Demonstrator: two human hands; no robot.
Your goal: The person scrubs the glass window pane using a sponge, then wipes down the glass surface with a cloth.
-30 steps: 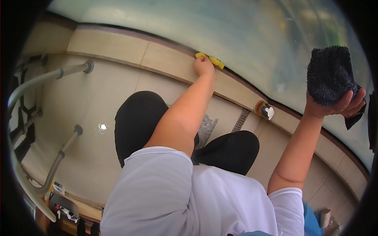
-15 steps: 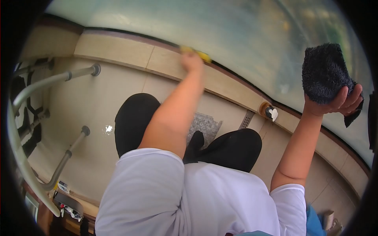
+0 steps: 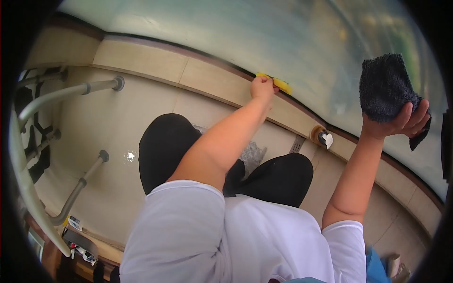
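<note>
My left hand (image 3: 263,89) pinches a yellow cloth (image 3: 282,85), folded small, against the foot of the frosted glass panel (image 3: 198,30). It rests where the glass meets the dark strip above the tiled ledge (image 3: 207,80). Held up at the right, my right hand (image 3: 401,121) has its fingers wrapped round a dark grey, fluffy microfiber cloth (image 3: 384,87). That cloth stands up in front of the glass, and one loose corner hangs below the fingers. Whether it touches the glass I cannot tell.
Grey tubular rails (image 3: 101,86) curve along the left. A small round brown holder with a black and white piece (image 3: 323,137) is by the ledge, right of centre. Near it is a floor drain (image 3: 297,144). My black-clad knees (image 3: 167,148) are bent over the floor.
My left hand has slid right along the bottom edge of the glass with the yellow cloth. My right hand and the grey cloth have barely moved.
</note>
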